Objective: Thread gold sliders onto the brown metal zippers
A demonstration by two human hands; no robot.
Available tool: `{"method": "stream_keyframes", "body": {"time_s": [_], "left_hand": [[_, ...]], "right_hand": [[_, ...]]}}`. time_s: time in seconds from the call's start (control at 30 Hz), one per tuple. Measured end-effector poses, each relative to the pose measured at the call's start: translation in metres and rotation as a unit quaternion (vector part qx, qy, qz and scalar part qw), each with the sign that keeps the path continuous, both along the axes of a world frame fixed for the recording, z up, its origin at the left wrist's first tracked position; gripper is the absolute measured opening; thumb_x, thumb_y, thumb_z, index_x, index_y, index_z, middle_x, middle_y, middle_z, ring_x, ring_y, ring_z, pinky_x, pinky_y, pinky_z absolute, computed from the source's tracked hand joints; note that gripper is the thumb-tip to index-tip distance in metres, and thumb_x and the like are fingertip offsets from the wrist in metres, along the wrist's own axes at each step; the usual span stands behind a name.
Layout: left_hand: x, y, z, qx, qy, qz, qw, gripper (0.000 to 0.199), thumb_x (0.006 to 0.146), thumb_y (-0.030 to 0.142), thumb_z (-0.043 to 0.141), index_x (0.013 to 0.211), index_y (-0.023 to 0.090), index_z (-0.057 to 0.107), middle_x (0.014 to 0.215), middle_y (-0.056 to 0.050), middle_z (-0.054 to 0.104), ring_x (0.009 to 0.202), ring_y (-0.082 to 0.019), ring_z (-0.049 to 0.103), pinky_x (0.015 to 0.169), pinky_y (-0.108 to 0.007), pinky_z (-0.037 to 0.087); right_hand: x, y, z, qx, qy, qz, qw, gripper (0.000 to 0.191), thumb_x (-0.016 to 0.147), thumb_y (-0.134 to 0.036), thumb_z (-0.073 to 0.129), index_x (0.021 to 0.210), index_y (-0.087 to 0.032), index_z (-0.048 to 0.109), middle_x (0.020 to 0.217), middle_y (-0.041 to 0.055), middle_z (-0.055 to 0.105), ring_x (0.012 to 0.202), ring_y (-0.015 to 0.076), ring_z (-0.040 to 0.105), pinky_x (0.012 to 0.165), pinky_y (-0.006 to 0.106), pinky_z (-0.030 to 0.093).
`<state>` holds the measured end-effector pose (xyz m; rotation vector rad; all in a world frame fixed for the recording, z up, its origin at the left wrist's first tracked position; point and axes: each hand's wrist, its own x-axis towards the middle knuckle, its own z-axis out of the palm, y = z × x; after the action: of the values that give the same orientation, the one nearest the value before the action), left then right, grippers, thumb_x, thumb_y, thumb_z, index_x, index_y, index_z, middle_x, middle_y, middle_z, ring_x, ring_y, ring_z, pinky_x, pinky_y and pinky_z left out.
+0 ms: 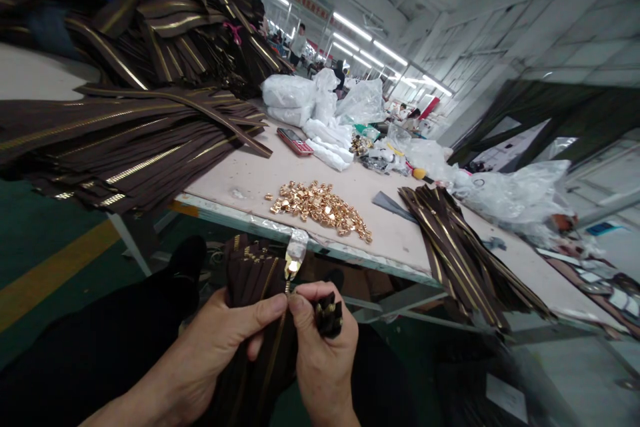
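My left hand [235, 340] and my right hand [323, 347] pinch a dark brown zipper with gold metal teeth [274, 293] between their thumbs and fingers. A small gold zipper slider [293, 265] sits on the tape just above my fingertips. My right hand also grips the zipper's dark tape end [329, 315], which sticks out past my knuckles. A bundle of the same zippers [253, 280] hangs over my lap behind my hands. A heap of gold sliders [320, 209] lies on the table in front of me.
The long white-topped work table [240, 180] runs ahead to the right. Large stacks of brown zippers [130, 133] rise at left, with another bundle [455, 250] at right. A red phone [295, 141] and white plastic bags [515, 193] lie on it. A person [299, 43] stands far off.
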<state>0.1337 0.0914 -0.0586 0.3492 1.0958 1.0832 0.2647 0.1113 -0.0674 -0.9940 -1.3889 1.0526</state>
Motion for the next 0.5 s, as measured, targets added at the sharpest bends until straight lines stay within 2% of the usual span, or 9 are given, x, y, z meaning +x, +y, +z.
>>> {"method": "stream_keyframes", "body": {"time_s": [0.1,0.2,0.27,0.33,0.4,0.5], "left_hand": [[-0.001,0.0,0.001,-0.004,-0.023,0.008,1.0,0.063,0.042,0.06,0.093,0.037,0.018,0.046,0.039,0.002,0.048,0.038,-0.01,0.047,0.041,-0.021,0.038],[-0.003,0.0,0.004,-0.011,-0.048,0.007,0.999,0.06,0.044,0.056,0.093,0.036,0.017,0.048,0.038,0.002,0.048,0.038,-0.009,0.046,0.041,-0.02,0.037],[-0.005,0.002,0.006,-0.011,-0.066,-0.002,0.998,0.059,0.046,0.055,0.093,0.036,0.017,0.049,0.038,0.002,0.047,0.039,-0.01,0.048,0.043,-0.021,0.039],[-0.008,0.005,0.009,-0.01,-0.076,-0.013,0.997,0.057,0.048,0.055,0.092,0.037,0.018,0.05,0.039,0.003,0.046,0.04,-0.011,0.047,0.044,-0.023,0.042],[-0.011,0.009,0.011,-0.004,-0.07,-0.021,0.997,0.054,0.051,0.055,0.09,0.039,0.018,0.053,0.04,0.004,0.045,0.04,-0.009,0.043,0.044,-0.022,0.041],[-0.014,0.014,0.014,0.018,-0.044,-0.033,0.998,0.044,0.054,0.053,0.088,0.05,0.015,0.065,0.04,0.006,0.041,0.042,-0.007,0.037,0.044,-0.02,0.037]], "right_hand": [[0.0,0.001,0.004,-0.022,0.008,0.014,1.0,0.014,0.082,-0.029,0.075,0.083,-0.017,0.069,0.072,0.0001,0.063,0.06,0.0116,0.057,0.055,0.021,0.048],[-0.003,0.002,0.006,-0.022,0.02,0.008,1.0,0.017,0.077,-0.027,0.08,0.072,-0.016,0.068,0.077,0.0017,0.065,0.07,0.013,0.06,0.065,0.023,0.05],[-0.004,0.003,0.006,-0.079,0.078,0.007,0.994,0.023,0.076,-0.034,0.081,0.071,-0.016,0.067,0.072,0.0003,0.063,0.063,0.0105,0.057,0.058,0.021,0.048],[-0.006,0.004,0.007,-0.192,0.163,0.022,0.967,0.034,0.074,-0.046,0.082,0.074,-0.016,0.065,0.059,-0.0041,0.056,0.044,0.0051,0.043,0.041,0.017,0.037],[-0.007,0.006,0.01,-0.285,0.23,0.037,0.93,0.042,0.067,-0.051,0.085,0.074,-0.016,0.062,0.054,-0.0072,0.053,0.035,0.0003,0.024,0.032,0.014,0.023],[-0.008,0.011,0.016,-0.336,0.269,0.063,0.901,0.044,0.059,-0.044,0.088,0.066,-0.016,0.054,0.055,-0.0074,0.055,0.034,-0.0028,0.018,0.03,0.012,0.02]]}}
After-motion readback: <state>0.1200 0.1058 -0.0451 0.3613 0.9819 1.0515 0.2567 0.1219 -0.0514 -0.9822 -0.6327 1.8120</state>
